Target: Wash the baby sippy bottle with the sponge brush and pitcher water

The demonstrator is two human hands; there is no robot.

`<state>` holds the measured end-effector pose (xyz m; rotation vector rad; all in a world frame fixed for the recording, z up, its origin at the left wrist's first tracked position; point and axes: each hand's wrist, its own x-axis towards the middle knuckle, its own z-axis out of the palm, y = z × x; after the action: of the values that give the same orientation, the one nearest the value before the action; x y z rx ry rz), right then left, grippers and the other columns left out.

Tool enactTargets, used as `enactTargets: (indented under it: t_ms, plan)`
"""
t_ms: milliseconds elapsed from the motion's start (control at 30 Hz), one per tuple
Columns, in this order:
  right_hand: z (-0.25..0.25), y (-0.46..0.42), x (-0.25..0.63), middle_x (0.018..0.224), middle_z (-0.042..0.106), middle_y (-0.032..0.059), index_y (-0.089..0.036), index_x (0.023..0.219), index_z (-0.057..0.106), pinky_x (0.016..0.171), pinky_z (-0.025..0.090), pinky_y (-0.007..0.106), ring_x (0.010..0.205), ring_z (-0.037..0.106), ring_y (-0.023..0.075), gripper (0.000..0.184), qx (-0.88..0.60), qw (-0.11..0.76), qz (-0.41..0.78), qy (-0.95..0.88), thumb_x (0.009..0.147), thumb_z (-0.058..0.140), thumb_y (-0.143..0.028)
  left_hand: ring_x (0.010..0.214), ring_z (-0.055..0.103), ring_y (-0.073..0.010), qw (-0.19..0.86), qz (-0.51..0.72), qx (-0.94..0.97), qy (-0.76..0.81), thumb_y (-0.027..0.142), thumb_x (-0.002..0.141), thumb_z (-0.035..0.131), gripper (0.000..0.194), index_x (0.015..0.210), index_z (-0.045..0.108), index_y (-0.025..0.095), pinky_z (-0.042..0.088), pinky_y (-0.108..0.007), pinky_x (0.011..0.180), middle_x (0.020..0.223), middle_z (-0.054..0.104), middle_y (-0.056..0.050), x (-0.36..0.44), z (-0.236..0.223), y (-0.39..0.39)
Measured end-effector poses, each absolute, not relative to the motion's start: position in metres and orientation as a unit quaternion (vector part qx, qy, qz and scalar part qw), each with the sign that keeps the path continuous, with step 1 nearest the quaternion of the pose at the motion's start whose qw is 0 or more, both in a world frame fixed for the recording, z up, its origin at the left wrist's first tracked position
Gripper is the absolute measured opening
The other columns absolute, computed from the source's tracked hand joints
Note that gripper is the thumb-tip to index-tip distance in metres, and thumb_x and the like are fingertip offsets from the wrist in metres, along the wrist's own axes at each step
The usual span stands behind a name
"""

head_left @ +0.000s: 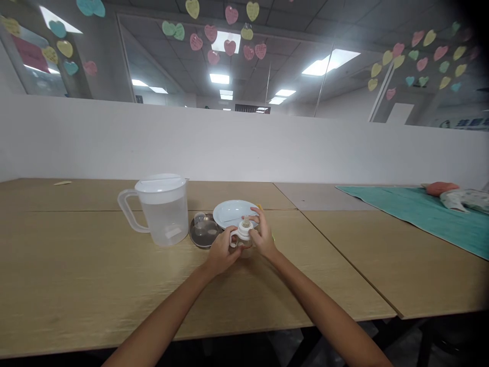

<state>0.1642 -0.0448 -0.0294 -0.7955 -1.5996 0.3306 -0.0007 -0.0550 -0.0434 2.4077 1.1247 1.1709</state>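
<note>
Head view: wooden bench (95, 285), big and mostly bare toward the body from the grip. Teal cloth (428, 214) well off to the right of the grip, with soft items on its far end. Clear lidded pitcher (162, 209) left of the grip, handle pointing left. White plate (233, 211) just beyond the grip; small steel dish (204, 232) just left of it, clear cap resting inside.

Baby bottle (243, 238) sits right in the grip, standing on the bench between both hands. Left hand (221, 252) closed around body and side handle, bracing. Right hand (262, 232) curled at the collar, fingertips on the cap ring near the nipple. Both grips closed on the bottle, no visible gap.

Long axis near vertical, nipple pointing up, base down on the bench. Side handles stick out left and right.

Judgement on doing it well: keep the left grip fixed as anchor, turn only the ring with the right, keep the axis upright to avoid cross-threading or tipping, stay off the nipple tip.
</note>
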Motion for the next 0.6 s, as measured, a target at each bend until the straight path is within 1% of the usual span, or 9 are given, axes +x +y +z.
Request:
enactTargets:
  t_ms: [67,167,300,400,467,533,600]
  plan:
    - [-0.0299,-0.0415,0.1656,0.098,0.062,0.0031,-0.021,0.124,0.041,0.084,0.043,0.033,0.092,0.055,0.0191,0.056,-0.359,0.585,0.159,-0.71,0.069,0.046,-0.016,0.086,0.053,-0.0199,0.114,0.406,0.822,0.383,0.031,0.078,0.054,0.043,0.116,0.04,0.018,0.041,-0.034,0.078,0.095,0.057,-0.006,-0.0015,-0.0443,-0.0547]
    - [-0.0283,-0.039,0.1665,0.099,0.059,0.0032,-0.022,0.119,0.048,0.086,0.042,0.033,0.095,0.053,0.0196,0.052,-0.37,0.559,0.14,-0.728,0.068,0.051,-0.018,0.089,0.053,-0.0208,0.109,0.41,0.821,0.381,0.029,0.076,0.055,0.043,0.115,0.04,0.018,0.042,-0.035,0.08,0.099,0.056,-0.007,-0.0026,-0.0443,-0.0549]
    - [-0.0243,-0.0385,0.1668,0.095,0.055,0.0042,-0.021,0.104,0.062,0.088,0.041,0.035,0.094,0.052,0.0198,0.033,-0.38,0.528,0.126,-0.749,0.072,0.058,-0.026,0.091,0.053,-0.0213,0.106,0.412,0.824,0.373,0.024,0.075,0.053,0.041,0.114,0.041,0.019,0.042,-0.036,0.081,0.1,0.056,-0.007,-0.003,-0.0421,-0.0562]
    - [-0.0234,-0.0391,0.1672,0.092,0.053,0.0041,-0.021,0.1,0.064,0.084,0.042,0.032,0.09,0.052,0.0183,0.028,-0.381,0.514,0.144,-0.755,0.075,0.057,-0.031,0.092,0.054,-0.0207,0.119,0.414,0.824,0.369,0.023,0.076,0.052,0.04,0.114,0.042,0.019,0.043,-0.035,0.082,0.102,0.057,-0.007,-0.0036,-0.0414,-0.0564]
    - [-0.0237,-0.0393,0.1678,0.093,0.053,0.0041,-0.02,0.103,0.063,0.084,0.042,0.032,0.09,0.053,0.0178,0.029,-0.369,0.509,0.161,-0.76,0.076,0.056,-0.03,0.096,0.053,-0.0209,0.134,0.414,0.824,0.364,0.026,0.077,0.054,0.043,0.118,0.041,0.019,0.042,-0.035,0.085,0.109,0.055,-0.008,-0.004,-0.0417,-0.0557]
    - [-0.0237,-0.0391,0.1691,0.096,0.054,0.004,-0.021,0.107,0.061,0.084,0.042,0.031,0.092,0.053,0.0178,0.032,-0.353,0.509,0.18,-0.764,0.076,0.054,-0.025,0.103,0.05,-0.0218,0.144,0.413,0.825,0.36,0.034,0.079,0.056,0.049,0.122,0.039,0.019,0.04,-0.036,0.089,0.116,0.053,-0.009,-0.0039,-0.0423,-0.0545]
    - [-0.0218,-0.0389,0.1712,0.099,0.056,0.0034,-0.021,0.11,0.059,0.085,0.041,0.031,0.095,0.053,0.0177,0.037,-0.336,0.512,0.195,-0.766,0.074,0.052,-0.02,0.103,0.049,-0.0225,0.146,0.407,0.825,0.364,0.041,0.079,0.057,0.051,0.122,0.041,0.02,0.04,-0.037,0.089,0.115,0.053,-0.009,-0.0034,-0.0426,-0.0534]
